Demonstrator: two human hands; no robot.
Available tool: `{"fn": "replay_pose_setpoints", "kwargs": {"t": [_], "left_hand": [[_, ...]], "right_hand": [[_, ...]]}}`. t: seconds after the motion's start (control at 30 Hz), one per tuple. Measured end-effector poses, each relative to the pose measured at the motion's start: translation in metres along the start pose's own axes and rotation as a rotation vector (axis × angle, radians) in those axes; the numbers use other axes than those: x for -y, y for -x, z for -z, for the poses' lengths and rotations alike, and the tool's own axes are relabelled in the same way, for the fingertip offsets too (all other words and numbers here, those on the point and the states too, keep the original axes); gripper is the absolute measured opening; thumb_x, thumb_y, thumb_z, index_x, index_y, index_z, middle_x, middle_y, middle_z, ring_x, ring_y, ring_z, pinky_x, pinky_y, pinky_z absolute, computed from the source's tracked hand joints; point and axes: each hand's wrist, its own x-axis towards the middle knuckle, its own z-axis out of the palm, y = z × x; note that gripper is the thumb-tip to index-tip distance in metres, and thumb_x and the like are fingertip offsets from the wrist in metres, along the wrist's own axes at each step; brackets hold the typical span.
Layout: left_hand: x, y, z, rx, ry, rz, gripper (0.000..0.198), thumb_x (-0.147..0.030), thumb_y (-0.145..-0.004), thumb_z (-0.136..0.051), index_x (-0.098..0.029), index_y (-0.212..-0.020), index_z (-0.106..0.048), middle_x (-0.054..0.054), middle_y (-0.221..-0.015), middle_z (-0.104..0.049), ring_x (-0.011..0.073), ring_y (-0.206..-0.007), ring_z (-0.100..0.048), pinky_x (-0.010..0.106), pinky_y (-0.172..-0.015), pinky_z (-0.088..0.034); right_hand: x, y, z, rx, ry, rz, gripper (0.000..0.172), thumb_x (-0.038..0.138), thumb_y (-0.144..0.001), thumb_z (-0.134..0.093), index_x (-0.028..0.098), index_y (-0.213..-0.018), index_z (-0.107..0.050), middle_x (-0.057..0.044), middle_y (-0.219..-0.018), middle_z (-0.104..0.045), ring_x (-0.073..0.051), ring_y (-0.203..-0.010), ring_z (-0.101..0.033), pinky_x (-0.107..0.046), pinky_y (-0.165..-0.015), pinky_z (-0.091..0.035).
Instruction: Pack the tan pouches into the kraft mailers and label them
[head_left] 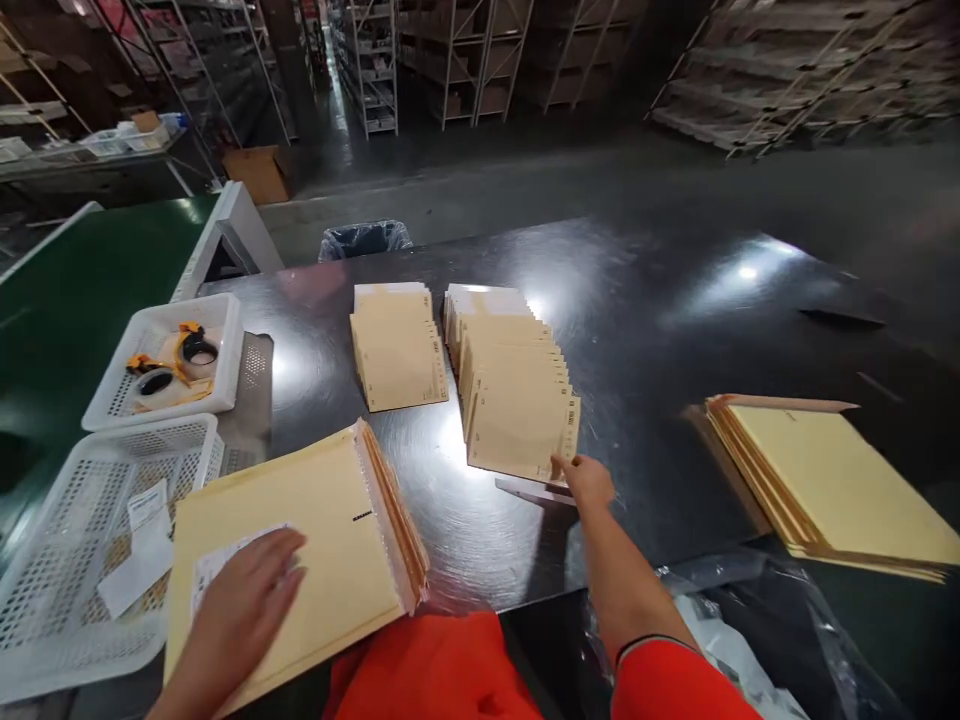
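Observation:
My left hand (251,590) lies with fingers stretched over a white label (225,555) on the top large yellow padded envelope (315,520) of a stack. The hand covers much of the label. The stack's flap edges face right. My right hand (589,480) pinches the lower right corner of the front small kraft envelope (517,425), at the near end of a fanned row. Thumb and fingertips meet at that corner. To its left is a shorter fanned row of small kraft envelopes (401,360).
On the left, a white basket (101,410) holds tape dispensers (196,350); a nearer white basket (187,455) holds paper slips (150,520). More padded envelopes (847,480) lie at right. Clear plastic (772,590) hangs by the near edge. A lined bin (365,238) stands beyond the table (637,330).

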Motion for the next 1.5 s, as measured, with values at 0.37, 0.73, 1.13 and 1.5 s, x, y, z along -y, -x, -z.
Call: {"fn": "replay_pose_setpoints", "kwargs": {"t": [0.37, 0.73, 1.13, 1.5], "left_hand": [[-0.062, -0.094, -0.023, 0.549, -0.087, -0.352, 0.026, -0.006, -0.068, -0.060, -0.025, -0.085, -0.066, 0.002, -0.131, -0.056, 0.0218, -0.089, -0.062, 0.030, -0.070, -0.045], [-0.052, -0.074, -0.025, 0.375, 0.090, -0.301, 0.007, -0.015, -0.089, -0.049, -0.020, -0.088, -0.054, 0.004, -0.100, -0.059, 0.0181, -0.092, -0.056, 0.028, -0.077, -0.044], [-0.092, -0.081, -0.005, 0.271, 0.275, -0.418, 0.032, -0.015, -0.091, -0.044, -0.023, -0.121, -0.054, 0.008, -0.126, -0.055, 0.0179, -0.103, -0.056, 0.029, -0.087, -0.047], [-0.014, -0.025, -0.059, 0.077, -0.189, -0.294, 0.066, -0.051, -0.091, -0.046, -0.030, -0.150, -0.024, 0.007, -0.157, -0.026, 0.0358, -0.144, -0.020, 0.065, -0.111, -0.016]], "right_hand": [[0.024, 0.125, 0.048, 0.516, -0.998, 0.254, 0.063, 0.046, -0.059, -0.077, 0.024, -0.113, -0.052, -0.002, -0.074, -0.070, -0.020, -0.060, -0.066, -0.031, -0.055, -0.056], [0.070, 0.162, 0.062, 0.928, -0.793, 0.429, 0.064, 0.044, -0.066, -0.071, 0.017, -0.122, -0.054, -0.008, -0.091, -0.073, -0.026, -0.081, -0.071, -0.037, -0.075, -0.057], [0.142, 0.257, 0.022, 0.683, 0.116, 1.125, 0.018, 0.014, -0.078, -0.053, 0.014, -0.090, -0.066, -0.008, -0.092, -0.071, -0.020, -0.080, -0.064, -0.027, -0.069, -0.048], [0.071, 0.224, 0.024, 0.604, 0.183, 1.417, 0.016, 0.028, -0.086, -0.053, 0.023, -0.091, -0.067, -0.004, -0.122, -0.065, -0.015, -0.081, -0.066, -0.025, -0.068, -0.045]]}}
